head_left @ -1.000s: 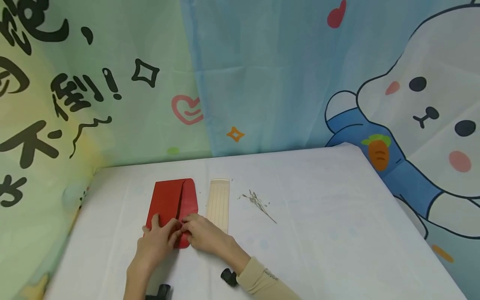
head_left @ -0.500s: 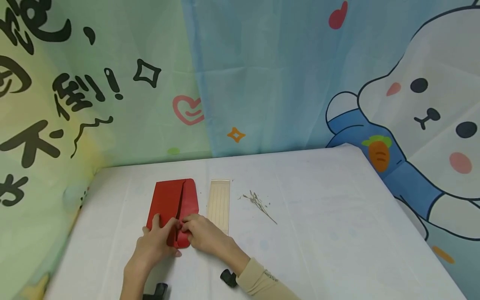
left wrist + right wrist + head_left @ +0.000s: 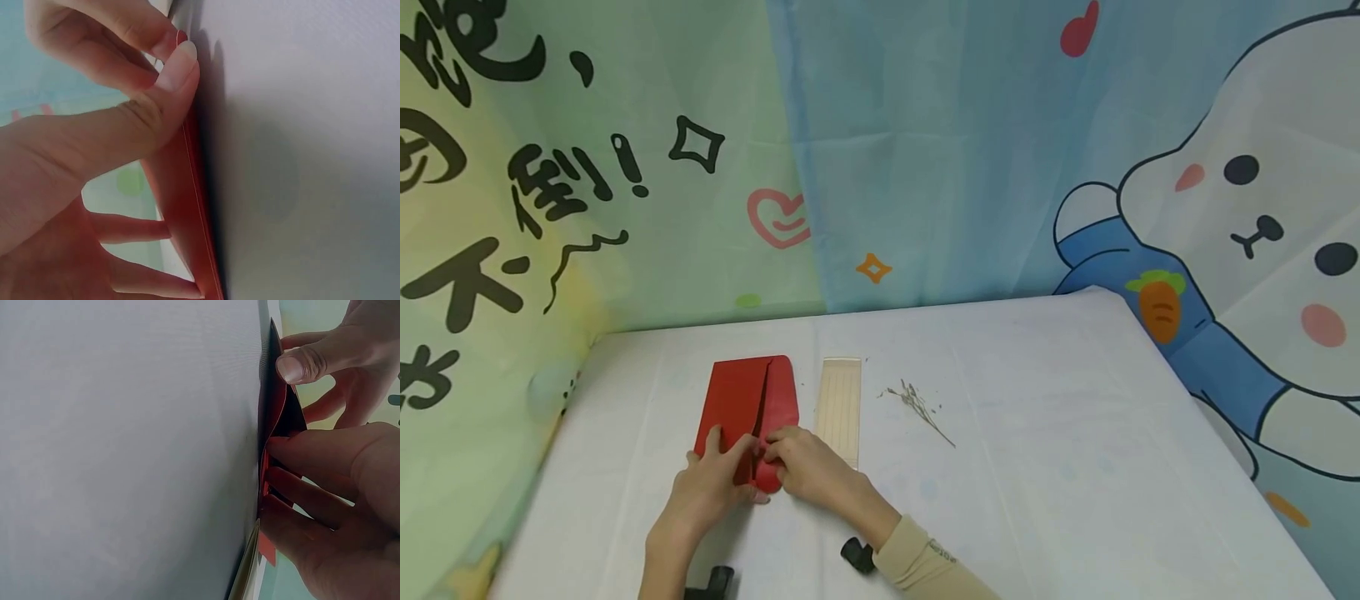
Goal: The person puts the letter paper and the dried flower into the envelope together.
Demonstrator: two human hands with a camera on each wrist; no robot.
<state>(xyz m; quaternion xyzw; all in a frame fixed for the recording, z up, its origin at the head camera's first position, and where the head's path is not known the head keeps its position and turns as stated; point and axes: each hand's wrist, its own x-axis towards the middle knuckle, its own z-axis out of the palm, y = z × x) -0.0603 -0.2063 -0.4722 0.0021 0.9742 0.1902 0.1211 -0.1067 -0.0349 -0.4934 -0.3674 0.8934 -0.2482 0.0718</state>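
Observation:
A red envelope (image 3: 733,400) lies on the white table, its flap (image 3: 781,396) unfolded to the right and a dark gap along its mouth. My left hand (image 3: 711,483) holds the near end, with some fingers spread on top and the thumb (image 3: 178,69) against the near edge. At the flap's near part, the fingers of my right hand (image 3: 812,467) grip the red paper beside the mouth. The right wrist view shows the mouth (image 3: 290,415) gaping between both hands. Anything inside the envelope is hidden.
Right of the envelope lies a flat beige strip (image 3: 838,408) with lengthwise lines. Farther right is a dried sprig (image 3: 917,408) with small crumbs around it. A printed cloth (image 3: 917,167) hangs behind the table (image 3: 1037,467). Small black devices (image 3: 857,556) sit at the wrists.
The left thumb has come out from the envelope's near edge and shifted slightly right. The right hand stays nearly still at the flap.

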